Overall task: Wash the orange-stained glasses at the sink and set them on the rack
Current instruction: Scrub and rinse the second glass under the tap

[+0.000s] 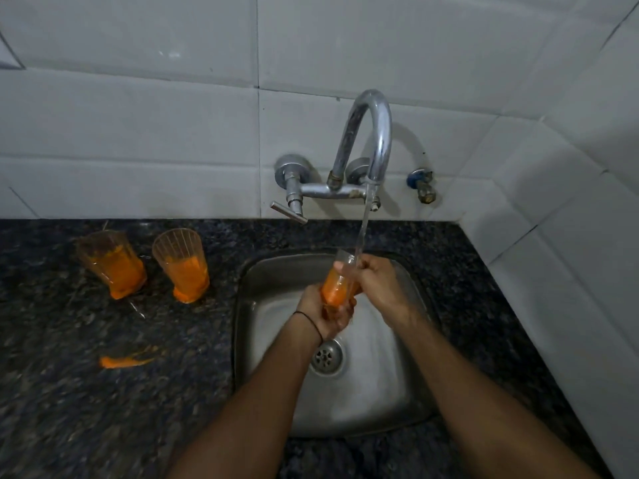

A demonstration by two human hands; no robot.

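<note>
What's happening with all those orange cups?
A person is rinsing one orange-stained glass under the running tap, over the sink. The left hand grips its base and the right hand holds it near the rim. Two more stained glasses wait on the counter to the left, near an orange smear. No rack is in view.

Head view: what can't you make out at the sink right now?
- Rack: nowhere in the head view, beyond its edges.
- Held glass: base hidden by the left hand, far side by the right hand.
- Whether fingers reach inside the glass: blurred.
</note>
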